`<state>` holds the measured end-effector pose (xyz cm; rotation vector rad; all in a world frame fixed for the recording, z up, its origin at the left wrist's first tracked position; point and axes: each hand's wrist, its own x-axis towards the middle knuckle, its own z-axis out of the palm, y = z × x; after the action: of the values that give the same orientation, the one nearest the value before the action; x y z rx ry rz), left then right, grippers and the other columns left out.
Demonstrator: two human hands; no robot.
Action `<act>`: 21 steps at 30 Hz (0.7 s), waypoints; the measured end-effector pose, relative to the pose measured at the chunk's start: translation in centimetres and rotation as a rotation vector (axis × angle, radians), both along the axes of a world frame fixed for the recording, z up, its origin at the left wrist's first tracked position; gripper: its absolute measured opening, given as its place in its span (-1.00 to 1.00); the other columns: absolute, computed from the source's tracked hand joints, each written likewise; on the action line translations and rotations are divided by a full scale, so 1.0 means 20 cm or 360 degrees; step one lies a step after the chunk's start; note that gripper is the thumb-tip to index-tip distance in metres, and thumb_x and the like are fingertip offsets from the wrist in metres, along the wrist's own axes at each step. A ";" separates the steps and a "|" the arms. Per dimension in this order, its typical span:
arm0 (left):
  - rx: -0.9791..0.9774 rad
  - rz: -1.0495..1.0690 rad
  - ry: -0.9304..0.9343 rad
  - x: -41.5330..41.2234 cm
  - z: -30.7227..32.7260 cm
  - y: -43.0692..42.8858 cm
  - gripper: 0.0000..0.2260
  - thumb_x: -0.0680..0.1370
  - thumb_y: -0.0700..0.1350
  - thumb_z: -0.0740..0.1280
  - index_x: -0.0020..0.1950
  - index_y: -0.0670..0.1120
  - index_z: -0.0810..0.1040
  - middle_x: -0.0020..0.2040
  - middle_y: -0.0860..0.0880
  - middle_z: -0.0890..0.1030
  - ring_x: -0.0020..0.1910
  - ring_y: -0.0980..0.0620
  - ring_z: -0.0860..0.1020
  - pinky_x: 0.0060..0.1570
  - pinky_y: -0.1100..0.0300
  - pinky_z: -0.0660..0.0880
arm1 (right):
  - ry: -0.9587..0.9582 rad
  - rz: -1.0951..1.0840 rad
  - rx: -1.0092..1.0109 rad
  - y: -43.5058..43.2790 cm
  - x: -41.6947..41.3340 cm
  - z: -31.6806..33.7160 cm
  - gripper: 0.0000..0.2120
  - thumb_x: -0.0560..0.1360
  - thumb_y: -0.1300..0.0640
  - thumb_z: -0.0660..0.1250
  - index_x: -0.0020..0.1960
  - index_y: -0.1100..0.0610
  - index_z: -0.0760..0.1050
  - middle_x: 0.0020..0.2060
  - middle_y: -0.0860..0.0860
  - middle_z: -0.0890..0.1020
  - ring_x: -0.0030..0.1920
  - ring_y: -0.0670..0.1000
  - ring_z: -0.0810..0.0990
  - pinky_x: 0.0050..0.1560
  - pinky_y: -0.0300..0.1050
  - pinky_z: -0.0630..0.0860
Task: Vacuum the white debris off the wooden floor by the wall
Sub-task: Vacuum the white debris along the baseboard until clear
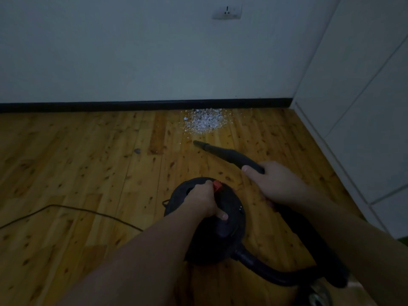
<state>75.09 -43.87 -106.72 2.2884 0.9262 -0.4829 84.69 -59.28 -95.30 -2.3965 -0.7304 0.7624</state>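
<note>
A pile of white debris [206, 121] lies on the wooden floor [88, 162] against the black skirting board. A black vacuum body [229, 221] with a red switch [217, 186] stands on the floor in front of me. My left hand [204, 200] grips the handle on top of it, fingers beside the red switch. My right hand [273, 184] is closed around the black nozzle tube [223, 152]. The tube's narrow tip [195, 142] points up and left and stops a short way in front of the debris, apart from it.
A black hose [276, 274] loops from the vacuum body to the lower right. A black power cord [77, 210] runs across the floor to the left. A white cabinet [364, 107] bounds the right side. A wall socket [227, 12] sits above the debris. A small grey speck [137, 151] lies at the left.
</note>
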 end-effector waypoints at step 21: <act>-0.0025 0.0003 0.0002 -0.08 -0.01 0.09 -0.12 0.16 0.14 0.72 0.35 -0.03 0.39 0.28 -0.07 0.56 0.28 -0.17 0.53 0.23 -0.15 0.53 | 0.0179 0.0256 0.0118 0.08 -0.14 0.00 -0.59 0.67 -0.13 0.22 0.09 0.23 0.56 -0.56 -0.03 0.49 -0.64 -0.11 0.46 -0.60 -0.25 0.38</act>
<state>73.57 -41.99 -107.01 2.2729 0.9220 -0.4896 81.94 -57.61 -95.38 -2.2289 -0.8964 0.9112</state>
